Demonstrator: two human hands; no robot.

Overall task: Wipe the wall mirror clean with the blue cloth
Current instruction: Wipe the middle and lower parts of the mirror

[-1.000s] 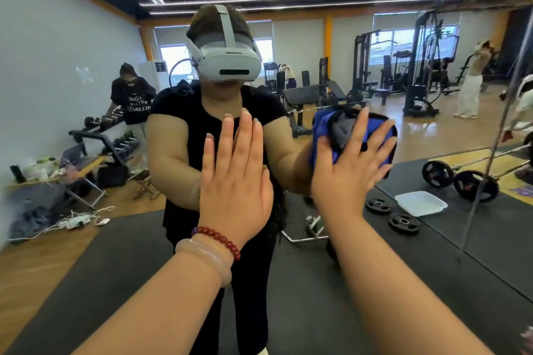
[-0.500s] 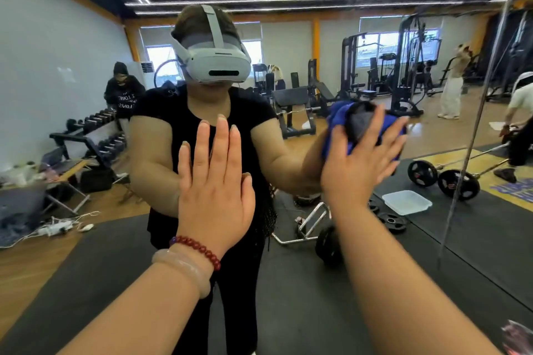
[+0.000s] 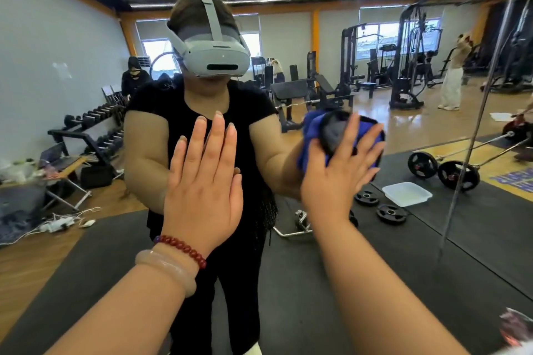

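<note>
The wall mirror (image 3: 317, 274) fills the view and reflects me, a person wearing a grey headset. My left hand (image 3: 202, 181) lies flat against the glass with its fingers straight and together; two bracelets circle the wrist. To its right, my right hand (image 3: 334, 179) presses the bunched blue cloth (image 3: 310, 130) onto the mirror with spread, straight fingers. The cloth has a dark grey inner side and shows above and beside my fingers.
A vertical seam (image 3: 476, 124) joins the mirror panels at right. Reflected behind me are a dumbbell rack (image 3: 86, 124), weight machines (image 3: 403, 66), weight plates (image 3: 389, 212), a white tray (image 3: 406, 194), a barbell (image 3: 444, 167) and other people.
My right hand with the cloth has slid a little to the right, away from my left hand, which stays flat on the glass. My head has shifted slightly.
</note>
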